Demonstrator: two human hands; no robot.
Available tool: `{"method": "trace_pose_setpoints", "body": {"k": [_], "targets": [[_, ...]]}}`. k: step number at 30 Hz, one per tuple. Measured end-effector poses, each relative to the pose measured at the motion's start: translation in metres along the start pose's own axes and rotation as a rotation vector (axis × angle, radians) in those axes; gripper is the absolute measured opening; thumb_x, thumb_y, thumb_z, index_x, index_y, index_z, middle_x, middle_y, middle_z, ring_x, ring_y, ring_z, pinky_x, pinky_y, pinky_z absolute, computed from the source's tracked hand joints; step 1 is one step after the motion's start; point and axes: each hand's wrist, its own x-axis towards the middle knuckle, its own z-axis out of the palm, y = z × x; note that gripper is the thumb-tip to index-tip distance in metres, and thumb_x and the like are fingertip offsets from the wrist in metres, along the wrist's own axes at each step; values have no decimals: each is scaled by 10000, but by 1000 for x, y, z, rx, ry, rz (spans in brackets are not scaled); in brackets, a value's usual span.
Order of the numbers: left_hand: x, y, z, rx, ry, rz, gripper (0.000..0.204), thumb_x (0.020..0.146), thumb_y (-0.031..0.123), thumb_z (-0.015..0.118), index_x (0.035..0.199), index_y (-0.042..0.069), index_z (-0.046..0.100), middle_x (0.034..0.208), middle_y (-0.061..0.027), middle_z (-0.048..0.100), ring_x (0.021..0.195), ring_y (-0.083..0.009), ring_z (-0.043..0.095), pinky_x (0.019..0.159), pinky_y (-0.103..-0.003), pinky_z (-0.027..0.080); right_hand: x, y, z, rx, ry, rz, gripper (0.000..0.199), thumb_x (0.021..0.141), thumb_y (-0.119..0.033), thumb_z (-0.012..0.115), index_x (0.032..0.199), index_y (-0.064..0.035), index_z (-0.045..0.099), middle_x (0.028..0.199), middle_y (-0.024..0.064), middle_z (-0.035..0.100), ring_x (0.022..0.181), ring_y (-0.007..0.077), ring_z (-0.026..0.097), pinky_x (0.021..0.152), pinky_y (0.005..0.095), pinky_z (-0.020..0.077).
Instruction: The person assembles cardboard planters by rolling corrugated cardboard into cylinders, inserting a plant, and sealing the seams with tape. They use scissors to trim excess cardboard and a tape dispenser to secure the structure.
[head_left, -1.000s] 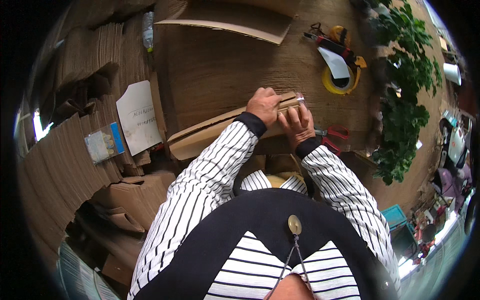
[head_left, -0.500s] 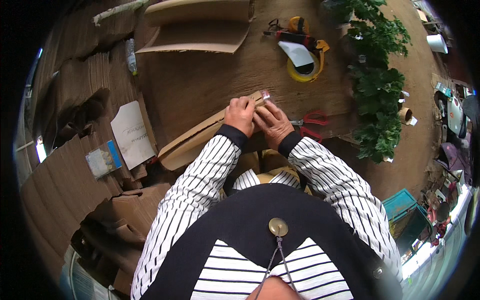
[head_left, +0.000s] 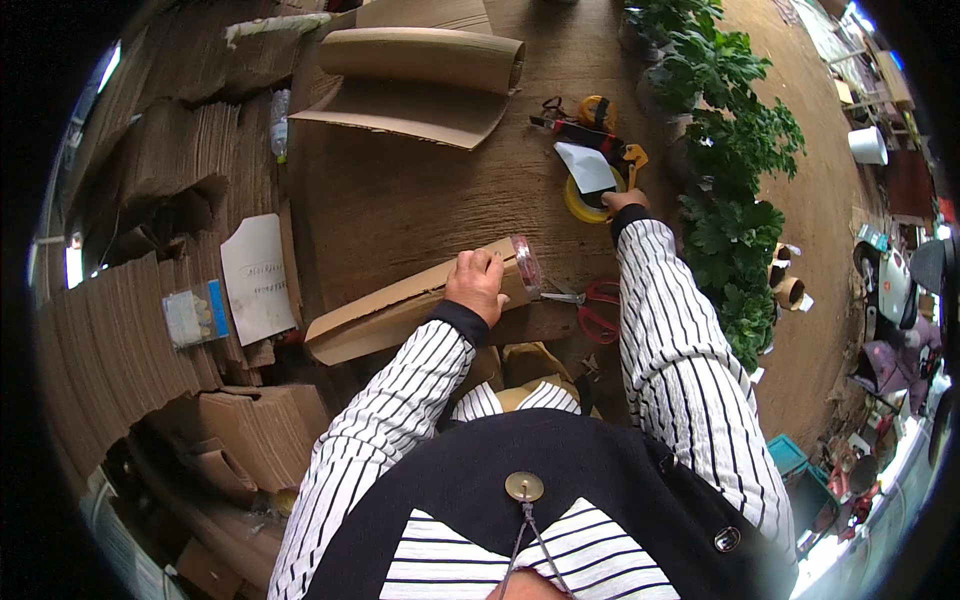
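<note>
My left hand (head_left: 478, 283) presses down on a rolled cardboard tube (head_left: 400, 305) that lies across the brown work surface, its right end capped with a clear reddish disc (head_left: 527, 264). My right hand (head_left: 622, 200) is stretched forward and rests on a yellow tape roll (head_left: 588, 198) with a white paper slip (head_left: 586, 166) lying on it. Whether the fingers grip the roll is hidden by the wrist. Red-handled scissors (head_left: 592, 305) lie just right of the tube's end.
A larger curled cardboard sheet (head_left: 420, 80) lies at the far side. More tools (head_left: 585, 122) sit beyond the tape. A white paper (head_left: 256, 278) and a small clear box (head_left: 192, 312) lie left. Stacked cardboard (head_left: 130, 300) fills the left; green plants (head_left: 735, 180) stand right.
My right hand left the tube's end and reached forward to the yellow tape roll. My left hand stayed on the tube. The view tilted down and forward.
</note>
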Motion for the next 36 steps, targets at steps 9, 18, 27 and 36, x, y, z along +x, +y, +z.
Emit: {"method": "trace_pose_setpoints", "body": {"k": [9,18,27,36], "targets": [[-5,-17,2,-25,18,-61,627,544,168,864,1103,92,592,1118,-63,519,1061,-291,492,849,-402,494,-80,-23,-6,220,-277,-72,515,723,-210,688,1162,24,555,1064,189,639,831,317,676,694,419,569],[-7,-22,7,-17,58,-59,600,534,149,838,1068,110,569,1061,-63,523,1024,-299,491,808,-416,492,-176,-23,-23,379,-361,-417,593,681,-137,674,1221,45,513,917,61,580,767,136,586,671,266,498],[-13,-25,28,11,138,11,643,567,136,816,1155,63,568,1124,-91,507,1088,-289,481,913,-403,447,-251,-18,-10,421,-419,-667,741,746,44,636,1440,-36,389,1392,138,486,1207,227,538,993,301,445],[-20,-29,33,-40,235,100,392,684,126,677,1066,49,634,1082,-84,562,1038,-273,531,887,-397,471,-240,-27,30,-225,-156,-707,707,741,-310,667,1394,-129,464,1175,200,642,1057,345,635,921,374,493]]}}
